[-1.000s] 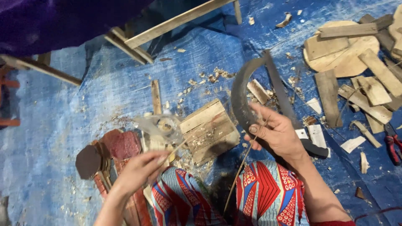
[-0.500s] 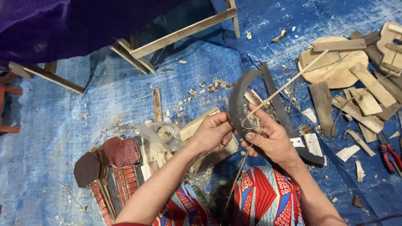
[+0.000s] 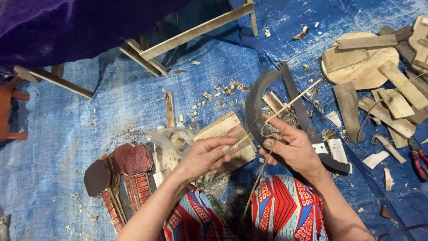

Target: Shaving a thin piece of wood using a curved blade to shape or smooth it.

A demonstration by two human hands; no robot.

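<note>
Nearest the camera sit the person's knees in red, blue and white patterned cloth (image 3: 276, 214), with the work held just above the lap so both hands can meet over it. The left hand (image 3: 203, 156) is curled, fingertips pinched on the near end of a thin pale wooden strip (image 3: 290, 103); the strip runs up and right from that pinch, over the other hand. The right hand (image 3: 292, 149) is closed around what looks like a bundle of thin sticks and a loop of fine wire or fibre, though the loop is too small to tell for sure; one thin stick (image 3: 254, 192) hangs down from that grip between the knees. Gripping at two spots likely keeps the slender strip steady and taut.

Just beyond the hands lies a flat pale wooden block (image 3: 225, 134) on the blue tarp (image 3: 89, 125), close enough to serve as a work surface. Beside it, left, a clear crumpled plastic bag (image 3: 174, 138) and a stack of dark brown rounded sanding pieces (image 3: 120, 167). Behind the right hand a dark curved sickle-like blade (image 3: 258, 102) rests on the tarp, handle trailing lower right.

Farther right: a heap of rough wooden offcuts (image 3: 379, 76) and red-handled pliers (image 3: 417, 160), kept within reach. Top left, a pale wooden frame (image 3: 196, 31).
</note>
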